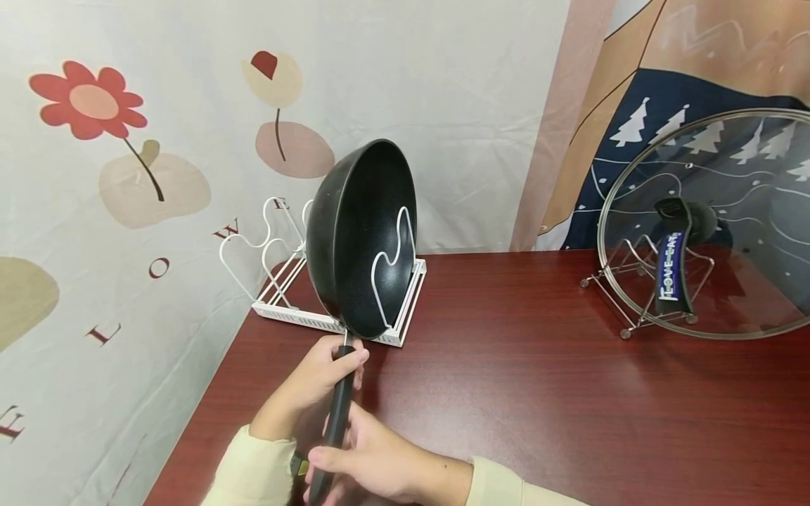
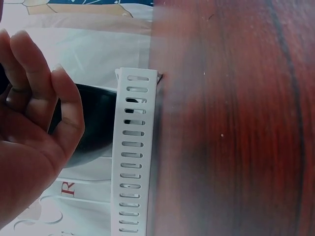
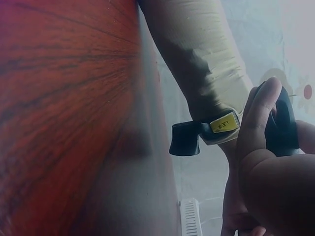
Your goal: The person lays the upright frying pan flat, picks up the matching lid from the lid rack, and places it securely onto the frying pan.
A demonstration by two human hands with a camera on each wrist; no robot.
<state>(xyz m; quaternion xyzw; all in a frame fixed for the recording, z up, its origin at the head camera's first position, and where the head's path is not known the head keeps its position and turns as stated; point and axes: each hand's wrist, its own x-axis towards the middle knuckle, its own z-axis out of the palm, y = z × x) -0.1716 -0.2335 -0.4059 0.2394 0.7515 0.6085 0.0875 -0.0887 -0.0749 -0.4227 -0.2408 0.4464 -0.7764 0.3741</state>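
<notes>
A black wok (image 1: 370, 197) stands on its side in a white rack (image 1: 297, 318), its hollow facing right and its long handle (image 1: 339, 411) pointing toward me. My left hand (image 1: 313, 379) grips the handle close to the bowl, thumb on top. Lower down, my right hand (image 1: 386, 457) holds the handle near its end. In the left wrist view, the curled fingers (image 2: 69, 115) of the left hand show beside the rack's slotted edge (image 2: 130, 162). The right wrist view has the right hand (image 3: 266, 162) around the black handle end (image 3: 284, 118).
At the right, a glass lid (image 1: 747, 295) with a black handle leans upright in a small wire stand (image 1: 623, 309). Everything stands on a dark red wooden table (image 1: 506, 365). A printed cloth (image 1: 443, 105) hangs behind and along the left.
</notes>
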